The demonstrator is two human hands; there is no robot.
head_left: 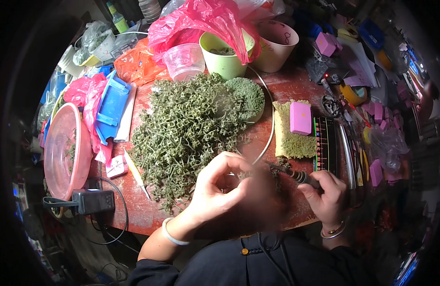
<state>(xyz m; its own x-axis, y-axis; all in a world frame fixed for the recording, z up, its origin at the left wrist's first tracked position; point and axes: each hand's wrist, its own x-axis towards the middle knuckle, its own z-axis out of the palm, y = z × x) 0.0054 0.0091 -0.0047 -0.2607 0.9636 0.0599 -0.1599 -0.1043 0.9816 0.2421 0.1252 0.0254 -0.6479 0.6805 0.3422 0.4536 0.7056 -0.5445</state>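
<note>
A big heap of small grey-green square-ended pieces with thin stems [189, 128] covers the middle of the red table. In front of its near right edge is my left hand [217, 188], thumb and forefinger curled together in a pinch. A blurred patch hides whatever lies between those fingertips. My right hand [327, 195] is closed around the dark grip of what looks like a soldering iron [298, 176], its darkened end pointing left toward my left hand. Beyond it lies a yellow-green sponge [284, 138] with a pink block [301, 118] on top.
A round mound of finer green bits [246, 97] adjoins the heap. Green [227, 64] and white [272, 52] tubs stand behind. On the left are a pink basin [67, 152], a blue tray [112, 107] and a black adapter [93, 201]. Tools [360, 162] lie right; a white cable [271, 109] crosses the table.
</note>
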